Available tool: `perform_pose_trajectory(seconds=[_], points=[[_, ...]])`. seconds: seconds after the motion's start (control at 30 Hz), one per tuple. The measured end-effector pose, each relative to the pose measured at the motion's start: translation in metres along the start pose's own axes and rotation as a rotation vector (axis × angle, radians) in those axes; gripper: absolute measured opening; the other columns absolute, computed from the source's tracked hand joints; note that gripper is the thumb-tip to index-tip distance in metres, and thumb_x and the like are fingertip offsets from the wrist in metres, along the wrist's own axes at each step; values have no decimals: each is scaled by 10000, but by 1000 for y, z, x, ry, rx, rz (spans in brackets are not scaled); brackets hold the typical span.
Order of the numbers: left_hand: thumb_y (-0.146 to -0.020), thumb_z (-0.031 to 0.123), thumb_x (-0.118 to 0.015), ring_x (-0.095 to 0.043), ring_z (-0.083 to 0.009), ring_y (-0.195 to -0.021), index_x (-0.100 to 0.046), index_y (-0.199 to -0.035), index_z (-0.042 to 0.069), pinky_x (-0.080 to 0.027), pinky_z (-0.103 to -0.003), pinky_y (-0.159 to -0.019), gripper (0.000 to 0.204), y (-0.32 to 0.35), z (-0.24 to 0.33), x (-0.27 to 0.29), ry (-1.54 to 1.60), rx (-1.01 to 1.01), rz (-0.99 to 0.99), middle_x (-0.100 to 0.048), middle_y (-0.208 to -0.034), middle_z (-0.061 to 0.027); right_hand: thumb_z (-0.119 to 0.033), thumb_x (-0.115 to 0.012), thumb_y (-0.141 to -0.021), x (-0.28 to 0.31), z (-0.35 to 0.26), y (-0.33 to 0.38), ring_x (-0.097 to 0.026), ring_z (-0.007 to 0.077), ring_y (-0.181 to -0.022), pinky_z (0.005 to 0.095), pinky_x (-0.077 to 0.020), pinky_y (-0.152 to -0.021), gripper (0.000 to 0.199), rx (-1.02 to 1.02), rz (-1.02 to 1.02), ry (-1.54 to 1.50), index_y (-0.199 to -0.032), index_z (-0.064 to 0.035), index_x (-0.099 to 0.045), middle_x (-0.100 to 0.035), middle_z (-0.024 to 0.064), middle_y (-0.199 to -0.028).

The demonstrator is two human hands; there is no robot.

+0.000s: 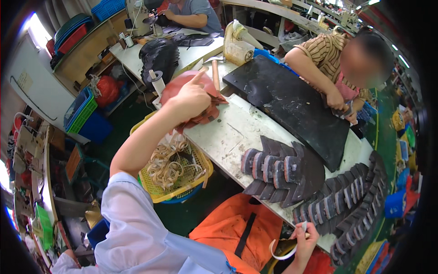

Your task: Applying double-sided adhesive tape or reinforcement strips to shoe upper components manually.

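Crates, green and blue [83, 115], at the left; a red bag [108, 91] just beyond. Yellow basket [156, 197] next, nearer, heaped with loose curls of pale strip [171, 166]. Farther off, a black stack of overlapping pieces [157, 58] on a second table, a worker in grey-blue [206, 17] behind.

White spool [157, 81] at the far left end of the main table [212, 139]. Right beside it, a pile of reddish-brown pieces [175, 86]. The person's left hand [194, 98] lies over this pile, index finger stretched out toward the far side, other fingers curled. Cannot tell from where I stand whether its grip holds a piece.

Hammer [216, 75] just right of the pile. Cream container [238, 49] beyond, tilted. Orange apron [239, 223] on the person, at the near edge. Black board [296, 107] across the far side, a dark rounded piece [259, 94] on it.

Dark overlapping pieces [278, 171], near side, edged with pale bands. Right hand [306, 244] close by, at the near edge: grip narrow, pinching a white strip [279, 258] that curves away left.

Farther right, a co-worker in stripes [319, 52], both hands at the board's edge.
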State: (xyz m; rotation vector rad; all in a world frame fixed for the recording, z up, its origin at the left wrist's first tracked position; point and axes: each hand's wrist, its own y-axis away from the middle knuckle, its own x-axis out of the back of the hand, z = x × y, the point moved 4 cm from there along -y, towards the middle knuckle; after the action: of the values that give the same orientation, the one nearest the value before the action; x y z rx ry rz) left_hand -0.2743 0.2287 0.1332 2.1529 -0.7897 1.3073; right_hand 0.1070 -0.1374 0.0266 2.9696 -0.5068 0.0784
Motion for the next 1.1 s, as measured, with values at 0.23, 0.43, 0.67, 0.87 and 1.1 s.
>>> perform_pose_trajectory(seconds=[0.23,0.43,0.67,0.87,1.1], points=[[-668,-1,-579,-567,-292,-925,-592,-677,86,-381,-437,-1023,88,55,-49,112,305,122,325,-577,-711,-89,-130,-655,-944,28,26,16,-542,70,-582,211,-413,-548,145,-86,89,-56,-931,12,-628,-573,24,-668],[-736,153,-653,-581,-248,-977,-659,-784,119,-471,-353,-873,59,12,-63,95,-381,44,611,-625,-1009,-30,-106,-658,-943,0,19,5,-531,64,-565,212,-409,-535,104,-88,54,-26,-926,-4,-641,-573,8,-665],[-711,22,-623,-543,-363,-1249,-601,-1288,94,-463,-426,-1034,582,3,-42,-58,606,106,318,-491,-1433,-187,-116,-645,-934,5,25,20,-520,65,-542,206,-388,-506,112,-99,76,49,-898,-10,-633,-554,4,-643],[-709,43,-612,-583,-396,-1169,-540,-1366,81,-475,-445,-1005,663,27,-49,-74,569,211,259,-574,-1310,-209,-107,-666,-939,23,36,20,-526,58,-562,207,-399,-526,126,-117,105,-4,-906,13,-644,-574,6,-662],[-770,31,-548,-690,-340,-953,-607,-1258,86,-564,-431,-793,495,35,-33,-48,306,419,553,-681,-1105,-136,-116,-653,-949,0,23,18,-520,61,-550,209,-385,-519,120,-121,59,80,-899,-7,-648,-568,0,-649]])
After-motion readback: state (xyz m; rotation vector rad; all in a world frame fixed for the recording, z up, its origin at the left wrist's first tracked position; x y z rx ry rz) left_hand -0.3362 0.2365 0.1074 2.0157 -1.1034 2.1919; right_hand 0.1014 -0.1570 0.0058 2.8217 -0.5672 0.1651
